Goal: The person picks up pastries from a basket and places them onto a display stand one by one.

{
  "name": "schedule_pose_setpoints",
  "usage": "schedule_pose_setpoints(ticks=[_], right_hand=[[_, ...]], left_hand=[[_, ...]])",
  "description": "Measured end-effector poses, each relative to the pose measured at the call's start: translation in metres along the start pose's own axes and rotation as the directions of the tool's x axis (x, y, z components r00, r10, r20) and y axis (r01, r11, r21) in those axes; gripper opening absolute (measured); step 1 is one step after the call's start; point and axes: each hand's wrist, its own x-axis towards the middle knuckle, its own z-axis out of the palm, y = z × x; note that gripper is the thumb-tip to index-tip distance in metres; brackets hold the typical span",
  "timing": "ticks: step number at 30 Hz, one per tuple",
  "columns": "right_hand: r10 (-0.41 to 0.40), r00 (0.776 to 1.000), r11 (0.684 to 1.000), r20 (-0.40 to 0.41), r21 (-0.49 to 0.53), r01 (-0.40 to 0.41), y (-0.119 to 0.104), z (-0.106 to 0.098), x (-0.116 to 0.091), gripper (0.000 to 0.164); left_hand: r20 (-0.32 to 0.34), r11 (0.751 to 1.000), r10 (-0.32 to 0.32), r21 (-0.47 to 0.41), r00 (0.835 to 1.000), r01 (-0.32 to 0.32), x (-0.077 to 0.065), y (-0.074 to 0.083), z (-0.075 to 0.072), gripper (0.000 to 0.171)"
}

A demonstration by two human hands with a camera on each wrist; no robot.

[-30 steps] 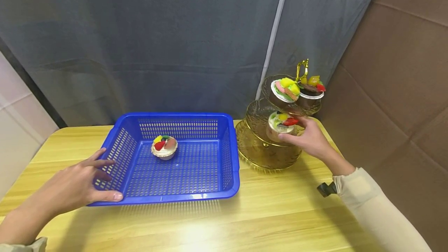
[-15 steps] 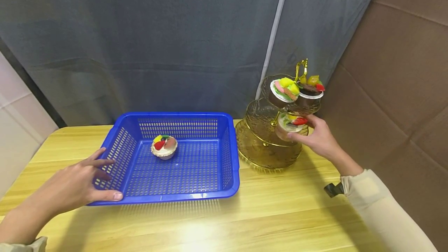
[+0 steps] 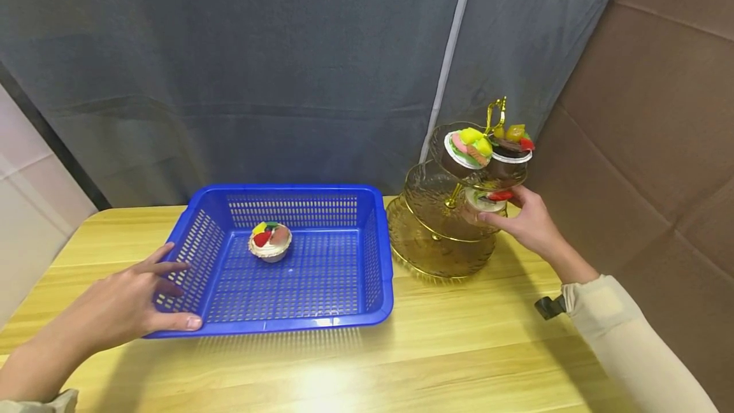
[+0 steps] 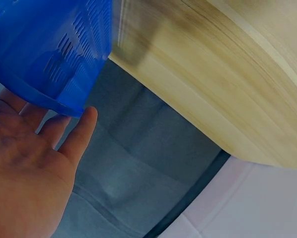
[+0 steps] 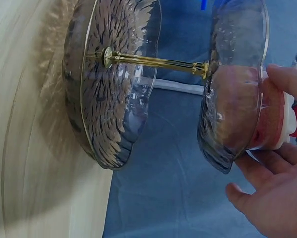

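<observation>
My right hand (image 3: 531,225) grips a cream-topped cupcake (image 3: 484,200) with a red strawberry piece, on the middle level of a gold-trimmed tiered stand (image 3: 421,193). The top tier partly covers this cupcake in the head view. In the right wrist view the thumb and fingers lie on either side of the cupcake (image 5: 271,116) at the tier's edge. My left hand (image 3: 123,301) rests on the left front corner of a blue plastic basket (image 3: 292,322), its fingers fairly straight over the rim. One fruit-topped cupcake (image 3: 270,242) sits inside the basket.
Two more cupcakes stand on the top tier, a pink-and-yellow-topped one (image 3: 467,148) and a chocolate one (image 3: 511,147). A gold handle (image 3: 496,113) rises above them. Grey cloth (image 3: 258,69) hangs behind the wooden table (image 3: 401,362), and a brown panel (image 3: 659,132) stands at right.
My right hand has moved the gripped cupcake rightward along the middle tier, partly behind the top tier. The left hand and basket have stayed put.
</observation>
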Motion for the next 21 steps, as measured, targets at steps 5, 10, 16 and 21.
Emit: schedule_pose_setpoints(ticks=[5, 10, 16, 21], right_hand=[[0.012, 1.0, 1.0, 0.008, 0.011, -0.012, 0.001, -0.001, 0.001, 0.056], [0.004, 1.0, 1.0, 0.005, 0.009, -0.004, 0.003, 0.0, 0.001, 0.063], [-0.004, 1.0, 1.0, 0.004, 0.022, 0.004, 0.004, -0.003, -0.001, 0.065], [-0.019, 1.0, 0.999, -0.018, 0.039, 0.02, 0.0, -0.011, -0.008, 0.073]], left_hand=[[0.002, 1.0, -0.006, 0.002, 1.0, 0.006, 0.0, 0.0, 0.001, 0.093], [0.006, 1.0, -0.015, -0.008, 1.0, 0.015, -0.001, 0.0, 0.003, 0.093], [0.004, 1.0, -0.014, -0.024, 1.0, 0.014, 0.0, -0.001, 0.003, 0.092], [-0.009, 1.0, -0.004, -0.011, 1.0, 0.004, 0.0, 0.0, 0.002, 0.094]])
